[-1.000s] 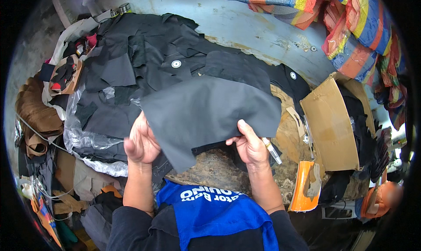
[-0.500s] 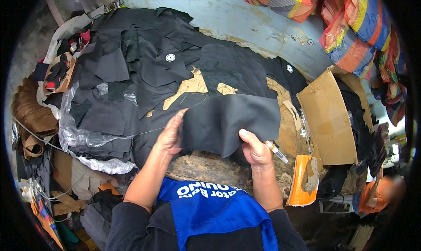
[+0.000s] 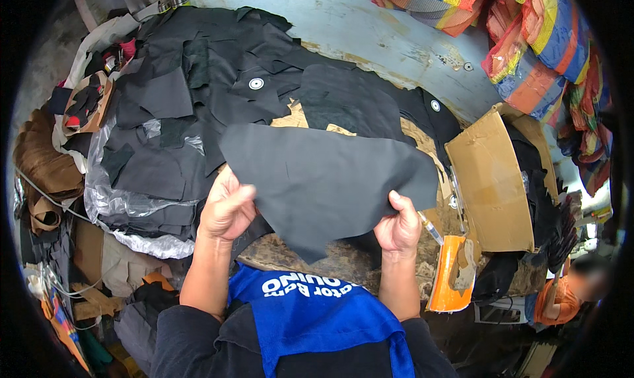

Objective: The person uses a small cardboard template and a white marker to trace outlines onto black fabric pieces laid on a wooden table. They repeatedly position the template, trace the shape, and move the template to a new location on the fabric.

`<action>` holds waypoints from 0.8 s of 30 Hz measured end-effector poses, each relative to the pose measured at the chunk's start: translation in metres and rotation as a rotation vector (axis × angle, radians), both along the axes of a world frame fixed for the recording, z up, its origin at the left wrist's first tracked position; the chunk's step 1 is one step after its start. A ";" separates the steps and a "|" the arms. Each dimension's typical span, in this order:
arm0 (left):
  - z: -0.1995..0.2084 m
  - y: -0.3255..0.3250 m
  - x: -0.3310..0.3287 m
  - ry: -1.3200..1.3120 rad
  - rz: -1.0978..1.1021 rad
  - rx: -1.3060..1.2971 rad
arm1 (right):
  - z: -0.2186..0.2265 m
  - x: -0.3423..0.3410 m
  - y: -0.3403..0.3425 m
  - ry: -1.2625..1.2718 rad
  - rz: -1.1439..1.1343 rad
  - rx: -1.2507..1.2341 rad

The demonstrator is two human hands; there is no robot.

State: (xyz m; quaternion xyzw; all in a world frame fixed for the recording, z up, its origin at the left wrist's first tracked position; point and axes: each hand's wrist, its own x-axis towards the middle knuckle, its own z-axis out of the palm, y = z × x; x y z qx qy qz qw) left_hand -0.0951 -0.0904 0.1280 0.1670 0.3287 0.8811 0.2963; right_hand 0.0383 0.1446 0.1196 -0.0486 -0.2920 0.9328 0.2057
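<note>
A wide black leather-like sheet [image 3: 323, 180] is held up over the worktable, its lower middle hanging down in a point. My left hand [image 3: 230, 206] is at its left lower edge, thumb in front and the fingertips partly hidden behind the sheet. My right hand [image 3: 399, 227] pinches the right side, thumb on top and fingers underneath. A clear-barrelled, pen-like tool [image 3: 432, 229] sticks out from beside my right hand; how it is held is hidden. Beneath and beyond lie many overlapping black pieces [image 3: 158, 97] of similar material.
An open cardboard box [image 3: 492, 183] with dark material stands at the right. Near it lies an orange-and-white block [image 3: 451, 275]. Clear plastic wrap [image 3: 155, 246] edges the left pile. Striped woven sacks [image 3: 528, 68] hang at upper right. A person in orange [image 3: 558, 302] is far right.
The sheet has been spread wider and turned flatter, its left end now reaching farther left. My left hand has moved left and slightly down, and its thumb has swung inward.
</note>
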 end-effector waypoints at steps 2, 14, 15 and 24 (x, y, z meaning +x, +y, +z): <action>0.008 0.001 0.005 0.075 0.129 -0.151 | -0.001 0.003 -0.005 -0.062 -0.056 0.045; 0.009 -0.022 -0.005 0.212 0.347 -0.265 | 0.008 0.005 -0.004 -0.160 -0.255 0.380; 0.008 -0.023 -0.005 0.207 0.360 -0.266 | 0.005 0.005 -0.004 -0.175 -0.272 0.401; -0.053 -0.058 0.001 0.381 0.476 -0.885 | -0.062 0.004 -0.016 -0.584 -0.114 0.768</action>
